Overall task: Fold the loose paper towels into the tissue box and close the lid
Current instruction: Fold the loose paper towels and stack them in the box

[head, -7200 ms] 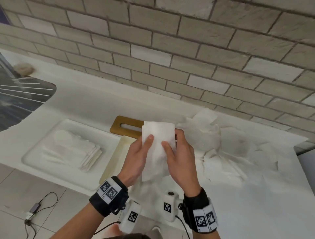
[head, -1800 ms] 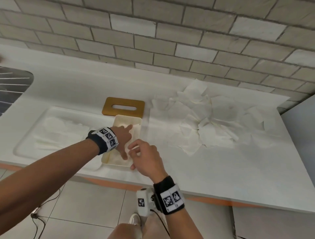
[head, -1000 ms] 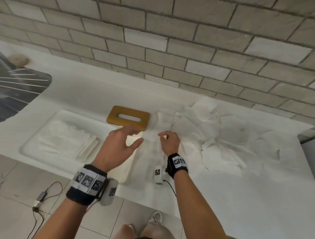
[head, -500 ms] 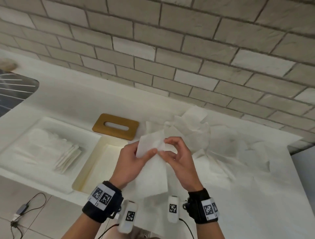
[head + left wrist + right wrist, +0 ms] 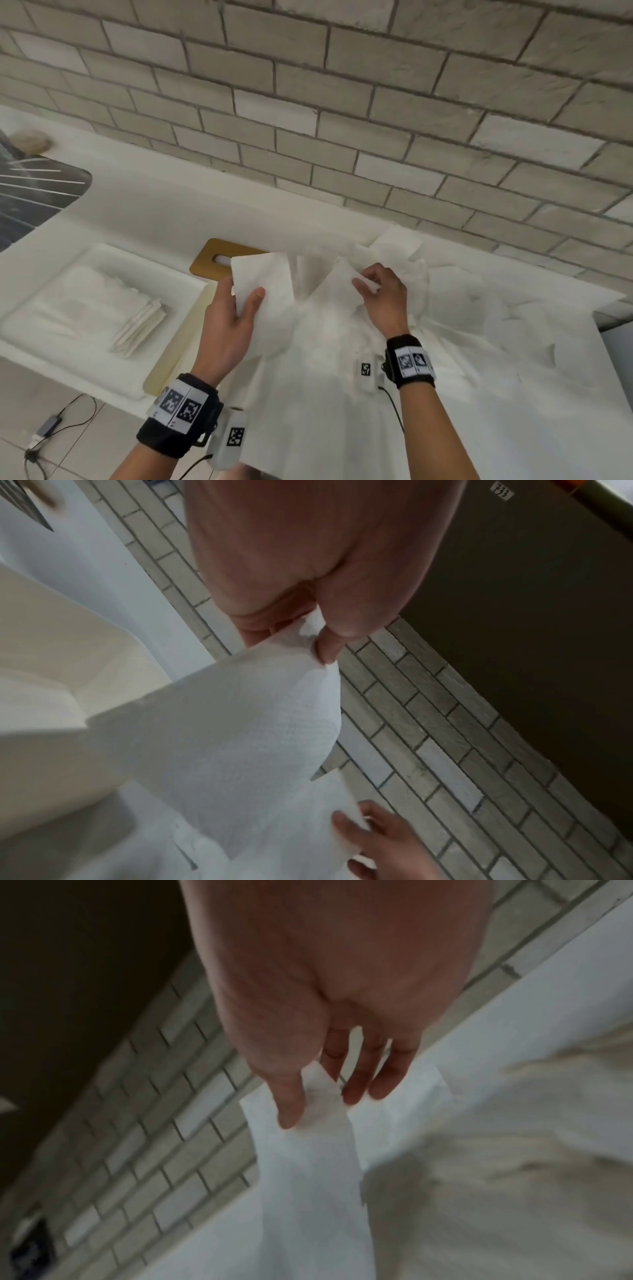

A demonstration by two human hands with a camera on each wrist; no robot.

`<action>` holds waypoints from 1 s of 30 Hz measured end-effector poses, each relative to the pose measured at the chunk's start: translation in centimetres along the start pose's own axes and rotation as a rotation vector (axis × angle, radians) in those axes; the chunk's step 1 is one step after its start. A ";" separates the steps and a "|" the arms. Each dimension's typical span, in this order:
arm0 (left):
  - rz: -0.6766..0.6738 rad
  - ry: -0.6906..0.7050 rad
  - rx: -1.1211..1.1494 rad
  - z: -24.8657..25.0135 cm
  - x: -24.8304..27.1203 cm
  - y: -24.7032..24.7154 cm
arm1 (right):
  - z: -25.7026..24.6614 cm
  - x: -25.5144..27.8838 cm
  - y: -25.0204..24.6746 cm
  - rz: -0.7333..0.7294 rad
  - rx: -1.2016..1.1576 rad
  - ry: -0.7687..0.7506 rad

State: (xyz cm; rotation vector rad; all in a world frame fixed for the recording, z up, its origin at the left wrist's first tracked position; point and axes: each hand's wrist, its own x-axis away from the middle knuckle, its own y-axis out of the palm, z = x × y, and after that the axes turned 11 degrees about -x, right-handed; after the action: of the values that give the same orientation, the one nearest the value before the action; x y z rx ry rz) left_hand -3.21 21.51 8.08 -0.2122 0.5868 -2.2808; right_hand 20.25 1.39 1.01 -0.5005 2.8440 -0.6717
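Towel hangs spread above the open box, so keep your left hand pinching one top corner and your right hand the other, then bring both corners together evenly before creasing.

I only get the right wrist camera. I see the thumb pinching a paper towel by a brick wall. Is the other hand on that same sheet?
Observer: Yes. The left hand pinches one corner of the paper towel and the right hand pinches another, with the sheet held up between them.
Operator: Where is the tissue box?
Observer: The cream tissue box stands open on the counter, just left of the left hand.
Operator: And its lid?
Observer: The brown lid lies flat on the counter behind the box, partly hidden by the raised sheet.
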 end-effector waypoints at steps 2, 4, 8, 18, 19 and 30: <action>-0.008 0.025 0.001 0.3 -0.6 0.2 | -3.3 2.0 -2.2 -0.076 -0.136 -0.054; -0.012 0.080 -0.027 1.0 -1.3 0.6 | -7.2 4.3 -4.9 -0.270 -0.159 -0.102; -0.161 0.129 0.057 2.8 -1.9 2.0 | -14.3 7.8 -9.1 -0.608 -0.110 -0.154; -0.577 -0.051 0.491 5.2 0.2 3.3 | -13.8 5.6 -5.3 -0.504 -0.266 -0.153; -0.578 -0.057 0.514 5.0 0.3 3.1 | -13.8 5.5 -5.1 -0.531 -0.310 -0.129; -0.531 -0.216 0.450 1.7 0.6 -2.9 | -15.8 6.5 -0.3 -0.587 -0.428 -0.001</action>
State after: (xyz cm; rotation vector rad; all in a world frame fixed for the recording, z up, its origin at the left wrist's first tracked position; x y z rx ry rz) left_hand -4.88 22.24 10.95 -0.4225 -0.1237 -2.7765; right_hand 10.46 5.10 14.47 -1.4298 2.8333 -0.1145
